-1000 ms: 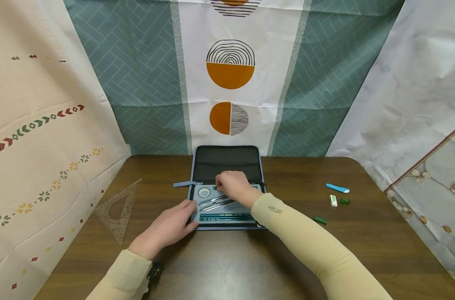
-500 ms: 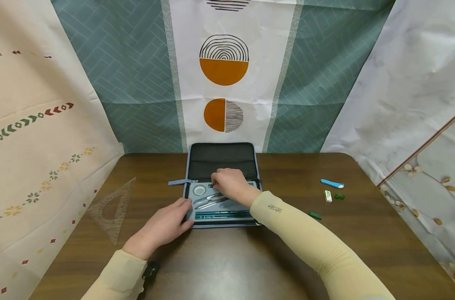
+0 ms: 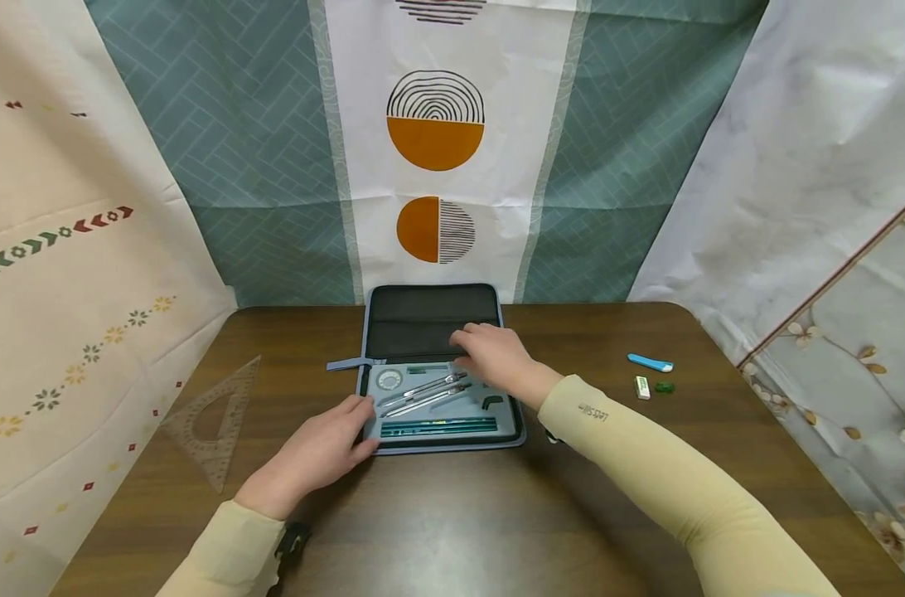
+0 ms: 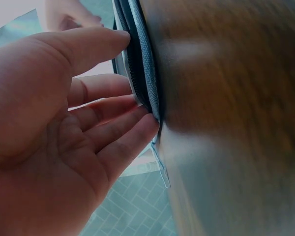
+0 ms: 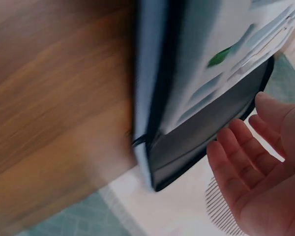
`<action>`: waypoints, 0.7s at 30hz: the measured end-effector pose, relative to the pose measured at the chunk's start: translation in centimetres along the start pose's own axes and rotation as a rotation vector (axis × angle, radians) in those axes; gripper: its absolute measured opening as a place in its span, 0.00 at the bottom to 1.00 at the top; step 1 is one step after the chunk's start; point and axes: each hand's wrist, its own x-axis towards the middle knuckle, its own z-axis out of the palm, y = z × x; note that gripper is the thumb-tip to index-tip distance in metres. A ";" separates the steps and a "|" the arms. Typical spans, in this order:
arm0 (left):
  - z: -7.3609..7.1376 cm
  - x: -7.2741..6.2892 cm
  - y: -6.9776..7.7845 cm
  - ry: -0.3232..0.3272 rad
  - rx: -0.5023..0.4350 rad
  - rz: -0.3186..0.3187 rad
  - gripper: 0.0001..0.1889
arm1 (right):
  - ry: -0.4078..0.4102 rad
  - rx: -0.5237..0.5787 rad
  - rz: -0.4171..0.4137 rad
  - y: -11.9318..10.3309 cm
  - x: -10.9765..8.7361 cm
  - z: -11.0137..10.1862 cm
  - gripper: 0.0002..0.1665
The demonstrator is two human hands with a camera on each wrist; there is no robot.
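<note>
Your right hand (image 3: 497, 355) has lifted off the drawing tools since a second ago: then it lay curled over the middle of the tray, and now it hovers at the tray's upper right edge, fingers loosely spread and holding nothing, which the right wrist view confirms with an empty palm (image 5: 265, 172). That leaves the compass and the slot contents uncovered, so I judge that whatever you were setting in the middle of the tray is now seated.

Your left hand (image 3: 318, 452) has stayed put, at the lower left corner of the open blue-grey zip case with its moulded tool tray (image 3: 512, 431). Its fingers are nearly straight and press against the case's zip edge; the left wrist view shows the fingertips (image 4: 137, 125) touching that edge, steadying it rather than gripping it.

The case sits in the centre of the frame on the dark brown wooden surface (image 3: 460, 531), its black-lined lid (image 3: 415, 319) folded back towards the top. In the tray lie a silver metal compass (image 3: 423, 390), a small round white dial-like piece (image 3: 389, 380) at upper left, and a row of dark green pencils (image 3: 437, 427) along the bottom edge.

Further out, a clear plastic set square with a protractor cut-out (image 3: 214, 423) rests at left of the frame. At right, well apart from the case, lie a light blue pen-shaped item (image 3: 650, 362), a small white eraser (image 3: 642, 387) and a small green piece (image 3: 665, 387).
</note>
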 end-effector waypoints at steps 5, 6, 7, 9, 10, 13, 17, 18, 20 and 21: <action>-0.1 -0.1 0.0 0.018 -0.003 0.017 0.23 | 0.022 -0.024 0.001 1.8 -1.6 -0.7 0.19; -0.1 -0.1 0.0 0.020 -0.002 0.018 0.23 | 0.026 -0.028 0.003 2.2 -1.9 -0.8 0.19; -0.1 -0.2 0.0 0.022 -0.003 0.017 0.23 | 0.027 -0.031 0.006 2.5 -2.1 -0.9 0.19; -0.1 -0.2 -0.1 0.026 -0.004 0.014 0.22 | 0.025 -0.039 0.015 3.0 -2.5 -1.0 0.20; 0.0 -0.2 -0.1 0.028 -0.004 0.013 0.21 | 0.024 -0.043 0.019 3.2 -2.7 -1.1 0.20; 0.1 -0.3 -0.1 0.031 -0.005 0.013 0.20 | 0.024 -0.053 0.035 4.1 -3.3 -1.3 0.20; 0.1 -0.3 -0.1 0.029 -0.009 0.016 0.21 | 0.045 -0.057 0.062 5.8 -4.5 -1.5 0.19; 0.1 -0.3 -0.1 0.029 -0.010 0.019 0.21 | 0.049 -0.055 0.075 6.3 -4.9 -1.5 0.19; 0.0 -0.2 -0.1 0.031 -0.004 0.025 0.21 | 0.056 -0.054 0.104 7.3 -5.6 -1.6 0.19; 0.0 -0.2 -0.1 0.034 0.000 0.030 0.21 | 0.060 -0.053 0.119 7.8 -5.9 -1.8 0.19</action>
